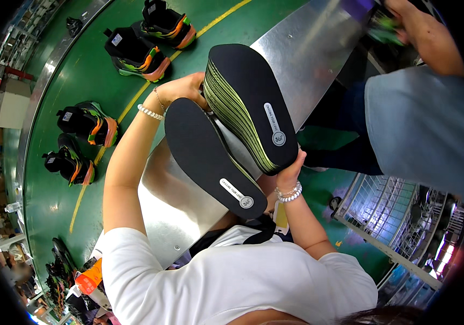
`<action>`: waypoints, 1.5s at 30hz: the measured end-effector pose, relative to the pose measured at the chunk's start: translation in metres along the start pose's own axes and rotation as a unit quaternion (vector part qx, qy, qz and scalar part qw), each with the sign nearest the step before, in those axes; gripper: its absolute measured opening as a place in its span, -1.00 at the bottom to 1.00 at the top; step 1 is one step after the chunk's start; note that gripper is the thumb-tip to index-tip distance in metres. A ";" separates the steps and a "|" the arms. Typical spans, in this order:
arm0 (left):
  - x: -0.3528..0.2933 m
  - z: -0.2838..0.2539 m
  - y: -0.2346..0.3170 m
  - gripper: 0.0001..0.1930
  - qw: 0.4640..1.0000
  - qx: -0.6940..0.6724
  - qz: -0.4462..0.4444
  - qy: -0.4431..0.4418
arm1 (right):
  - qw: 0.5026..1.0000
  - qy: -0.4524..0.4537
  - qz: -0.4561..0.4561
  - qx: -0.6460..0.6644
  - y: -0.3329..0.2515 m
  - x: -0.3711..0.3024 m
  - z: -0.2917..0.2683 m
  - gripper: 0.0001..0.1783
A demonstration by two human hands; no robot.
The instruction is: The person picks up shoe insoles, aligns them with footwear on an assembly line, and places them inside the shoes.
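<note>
Presently, the person holds 2 shoes upturned, soles facing the camera, above a slanted sheet-metal chute (pixel 178 216). The left hand (pixel 180 89) is closed around the far end of the pair, fingers curled over the edge where the 2 soles meet. The right hand (pixel 289 172) grips the near end of the upper shoe (pixel 251 105), thumb pressed on the rim of the black outsole; what its other fingers do behind the shoe cannot be told. The lower shoe (pixel 207 157) lies just beside the upper one, touching it along its side, with its near end over the person's chest.

Both soles are black, each bearing a small oblong white sticker. The upper shoe shows a midsole wall striped in yellow-green.

Key relation: the long axes of both shoes run roughly parallel, from the left hand at the far upper side down toward the right hand at the near lower side. The left hand spans both shoes; the right hand contacts only the upper shoe, so the lower shoe is nearer the left hand's hold.

On the green conveyor belt (pixel 80 76) to the left stand 4 finished shoes (pixel 134 54) in black with orange and green trim, set in 2 pairs well apart along a yellow line (pixel 129 103). A co-worker's arm (pixel 432 38) reaches in at the upper right, handling something indistinct. A wire basket (pixel 383 211) stands lower right.
</note>
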State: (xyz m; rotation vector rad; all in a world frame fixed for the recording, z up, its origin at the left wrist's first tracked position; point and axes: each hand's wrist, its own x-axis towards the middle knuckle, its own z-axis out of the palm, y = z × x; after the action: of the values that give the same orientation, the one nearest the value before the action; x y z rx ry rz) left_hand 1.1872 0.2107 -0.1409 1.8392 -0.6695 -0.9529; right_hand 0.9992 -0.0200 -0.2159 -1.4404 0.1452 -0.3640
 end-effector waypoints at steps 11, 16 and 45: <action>-0.070 0.055 -0.030 -0.60 0.808 -0.252 0.198 0.495 | 0.932 -0.300 0.143 0.147 -0.029 0.151 0.037 -0.36; -0.057 0.204 -0.007 -0.47 0.618 -0.460 0.094 0.631 | 0.845 -0.425 0.272 0.178 -0.046 0.165 0.066 -0.57; -0.041 0.211 0.033 -0.47 0.619 -0.230 0.127 0.740 | 0.901 -0.380 0.208 0.041 -0.020 0.198 0.025 -0.24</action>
State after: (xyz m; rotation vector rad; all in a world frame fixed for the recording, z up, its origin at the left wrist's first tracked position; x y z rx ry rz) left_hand 0.9875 0.1262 -0.1541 1.3519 0.3747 0.6868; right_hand 1.1892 -0.0635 -0.1687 -1.3319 -0.1973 0.5456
